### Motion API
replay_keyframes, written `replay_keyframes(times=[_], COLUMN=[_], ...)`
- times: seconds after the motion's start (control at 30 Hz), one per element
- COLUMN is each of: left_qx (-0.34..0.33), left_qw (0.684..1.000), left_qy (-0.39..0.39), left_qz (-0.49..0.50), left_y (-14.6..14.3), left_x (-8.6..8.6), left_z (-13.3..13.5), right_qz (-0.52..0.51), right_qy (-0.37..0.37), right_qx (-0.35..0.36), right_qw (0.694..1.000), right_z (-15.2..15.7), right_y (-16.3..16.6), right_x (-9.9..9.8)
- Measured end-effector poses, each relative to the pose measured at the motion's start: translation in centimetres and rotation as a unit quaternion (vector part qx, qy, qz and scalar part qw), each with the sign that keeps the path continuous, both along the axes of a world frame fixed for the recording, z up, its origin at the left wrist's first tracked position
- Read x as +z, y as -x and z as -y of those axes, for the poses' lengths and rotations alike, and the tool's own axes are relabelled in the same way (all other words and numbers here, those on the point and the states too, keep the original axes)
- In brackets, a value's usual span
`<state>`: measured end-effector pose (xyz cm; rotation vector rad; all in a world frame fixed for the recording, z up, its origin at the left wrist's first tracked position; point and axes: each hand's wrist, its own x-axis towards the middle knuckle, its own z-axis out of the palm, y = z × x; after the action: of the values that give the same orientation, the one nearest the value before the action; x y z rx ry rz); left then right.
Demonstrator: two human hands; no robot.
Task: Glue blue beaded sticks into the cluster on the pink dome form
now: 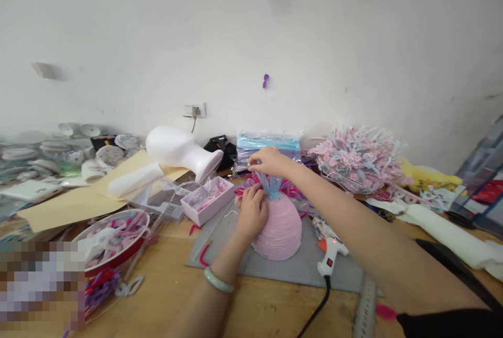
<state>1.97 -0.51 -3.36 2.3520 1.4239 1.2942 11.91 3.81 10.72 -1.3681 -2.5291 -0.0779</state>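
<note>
A pale pink dome point(280, 228) with ridged rows lies on a grey mat. Blue pipe cleaners point(271, 183) bunch at its far end, and magenta loops point(291, 187) fan out behind them. My left hand point(252, 215) rests against the dome's left side, fingers curled over by the magenta loops; its fingertips are partly hidden. Above the blue bunch is my right hand point(269, 161), thumb and fingers drawn together. Whatever they pinch is too small to make out. A white glue gun point(330, 257) with an orange trigger lies right of the dome.
The grey mat point(220, 254) bears a steel ruler point(365, 306) at its front right. A pink box point(206, 204), a red-rimmed bowl point(113, 259) and a white foam head point(176, 149) stand left. Pink and blue flower bunches point(353, 160) and a white roll point(451, 238) lie right.
</note>
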Motion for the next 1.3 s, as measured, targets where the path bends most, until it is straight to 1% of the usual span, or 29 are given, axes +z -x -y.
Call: replay_keyframes(times=[0.13,0.3,0.6,0.7,0.8,0.87,0.93,1.07,1.17,1.3], left_qx=[-0.003,0.013,0.005,0.002,-0.002,-0.003,-0.004,0.001,0.001,0.002], left_qw=[1.0,1.0,1.0,1.0,1.0,1.0,1.0,1.0,1.0,1.0], left_qy=[-0.001,0.002,-0.001,0.004,0.004,0.002,0.001,0.015,0.022,0.025], left_qz=[0.007,0.015,0.017,0.015,0.013,0.011,0.007,0.002,-0.006,-0.016], left_y=[0.0,-0.1,-0.1,-0.1,-0.1,-0.1,-0.1,-0.2,-0.1,-0.1], left_x=[0.0,-0.1,0.0,0.1,0.1,0.1,0.2,0.2,0.2,0.3], left_z=[0.0,0.1,0.2,0.2,0.2,0.2,0.2,0.2,0.1,0.1], right_qz=[0.012,0.005,-0.068,-0.097,-0.097,-0.091,-0.082,-0.05,-0.042,-0.072], right_qy=[-0.011,-0.021,-0.024,-0.029,0.001,0.02,0.016,-0.002,0.022,0.061], right_qx=[-0.006,-0.007,-0.032,-0.059,-0.088,-0.088,-0.086,-0.11,-0.105,-0.09], right_qw=[1.0,1.0,0.997,0.993,0.991,0.992,0.993,0.993,0.993,0.992], right_z=[-0.4,-0.9,-0.8,-0.8,-1.0,-1.2,-1.4,-1.7,-1.5,-1.1], right_y=[0.3,0.1,-0.6,-1.0,-1.2,-1.2,-1.2,-1.1,-1.2,-1.3], right_x=[-0.1,-0.2,0.1,0.2,0.1,-0.2,-0.4,-0.4,-0.2,0.2])
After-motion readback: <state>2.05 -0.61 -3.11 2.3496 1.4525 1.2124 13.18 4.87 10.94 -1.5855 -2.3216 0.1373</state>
